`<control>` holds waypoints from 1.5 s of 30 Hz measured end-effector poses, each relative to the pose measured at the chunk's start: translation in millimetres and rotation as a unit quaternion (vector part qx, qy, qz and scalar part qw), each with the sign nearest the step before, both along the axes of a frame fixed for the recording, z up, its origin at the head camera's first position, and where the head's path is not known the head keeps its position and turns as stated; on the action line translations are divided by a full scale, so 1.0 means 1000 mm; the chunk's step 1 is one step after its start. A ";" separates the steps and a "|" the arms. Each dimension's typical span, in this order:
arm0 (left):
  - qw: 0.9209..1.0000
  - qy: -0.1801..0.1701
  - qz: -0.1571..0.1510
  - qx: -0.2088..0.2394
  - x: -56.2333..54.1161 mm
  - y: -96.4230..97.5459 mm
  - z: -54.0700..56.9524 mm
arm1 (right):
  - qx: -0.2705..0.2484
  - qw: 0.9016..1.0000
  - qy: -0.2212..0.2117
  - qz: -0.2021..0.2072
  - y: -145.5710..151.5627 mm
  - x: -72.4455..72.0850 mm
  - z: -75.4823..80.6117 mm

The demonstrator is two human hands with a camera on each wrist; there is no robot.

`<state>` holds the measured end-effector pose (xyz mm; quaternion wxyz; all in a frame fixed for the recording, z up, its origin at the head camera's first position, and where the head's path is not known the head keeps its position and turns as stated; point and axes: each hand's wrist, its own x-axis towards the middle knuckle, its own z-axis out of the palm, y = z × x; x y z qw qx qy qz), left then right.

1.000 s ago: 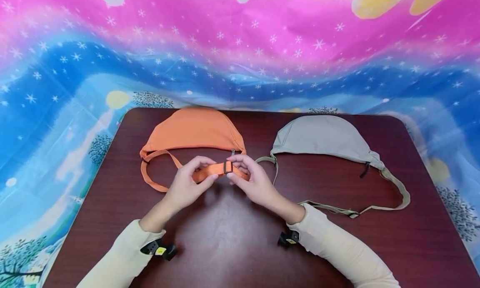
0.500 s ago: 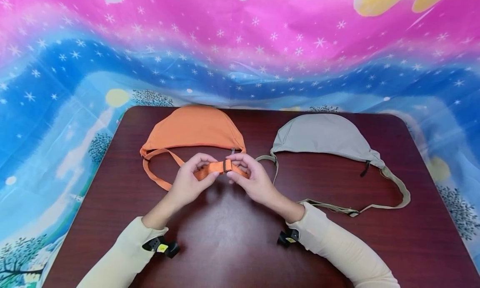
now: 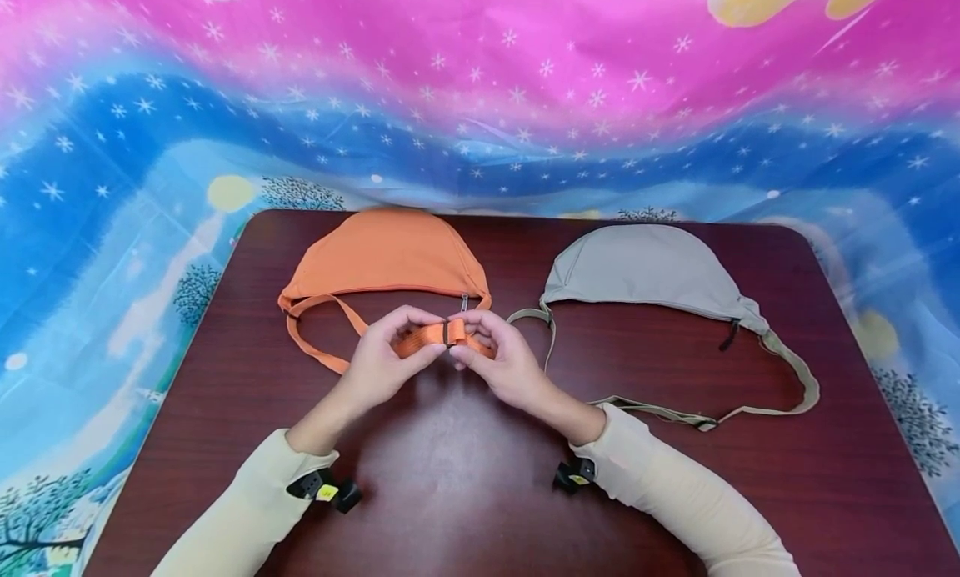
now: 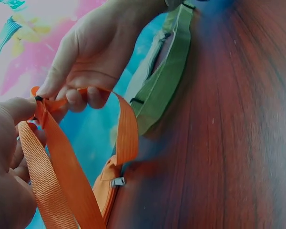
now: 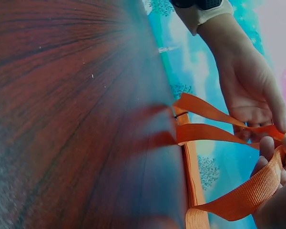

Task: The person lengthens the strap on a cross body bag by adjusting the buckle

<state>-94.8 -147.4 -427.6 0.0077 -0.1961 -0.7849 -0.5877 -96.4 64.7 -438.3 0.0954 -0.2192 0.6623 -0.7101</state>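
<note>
Far left, the orange waist bag [image 3: 386, 256] lies flat on the tabletop [image 3: 465, 502], zip apparently closed, so no telling what's inside. Its orange strap [image 3: 423, 337] is held up just in front of it. The left grip [image 3: 375, 364] pinches that strap left of the black slider [image 3: 446, 333]; compared with half a second ago, a bit more webbing loop pokes out past the slider's right side, so I'd guess the strap is being worked through it. The right grip [image 3: 510, 360] pinches the strap on the other side. Furthest right sits the grey waist bag [image 3: 641, 264], untouched, looks zipped too, contents hidden.
</note>
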 end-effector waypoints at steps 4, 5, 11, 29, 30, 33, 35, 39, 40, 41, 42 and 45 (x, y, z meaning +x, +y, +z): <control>0.997 0.044 0.023 -0.052 0.000 -0.003 -0.002 | 0.005 1.000 0.007 -0.010 0.001 -0.001 0.001; 0.996 0.053 0.027 -0.063 0.000 -0.004 -0.003 | 0.007 1.000 0.007 -0.009 0.002 -0.002 0.001; 0.983 0.123 0.049 -0.130 0.003 -0.011 -0.012 | 0.013 1.000 0.000 -0.008 0.003 -0.002 0.002; 0.972 0.178 0.034 -0.147 0.002 -0.003 -0.010 | 0.031 0.999 0.006 0.002 0.002 -0.001 0.000; 0.972 0.179 0.032 -0.147 0.001 -0.003 -0.010 | 0.032 0.999 0.006 0.002 0.002 0.000 0.000; 0.973 0.173 0.026 -0.148 0.001 -0.002 -0.011 | 0.033 0.999 0.005 -0.001 0.003 0.000 0.000; 0.973 0.170 0.029 -0.153 0.001 -0.003 -0.013 | 0.033 0.999 0.006 -0.003 0.003 0.000 0.000; 0.966 0.183 0.050 -0.177 0.005 -0.009 -0.021 | 0.030 0.999 0.008 -0.005 0.004 0.000 -0.001; 0.962 0.191 0.058 -0.186 0.007 -0.011 -0.023 | 0.030 1.000 0.009 -0.005 0.005 -0.001 -0.001; 0.958 0.199 0.067 -0.195 0.008 -0.012 -0.025 | 0.029 1.000 0.009 -0.006 0.005 -0.001 -0.001; 0.954 0.208 0.075 -0.203 0.008 -0.014 -0.027 | 0.027 1.000 0.009 -0.006 0.005 -0.001 -0.001; 0.944 0.226 0.090 -0.222 0.009 -0.018 -0.032 | 0.021 1.000 0.005 -0.004 0.006 -0.002 -0.001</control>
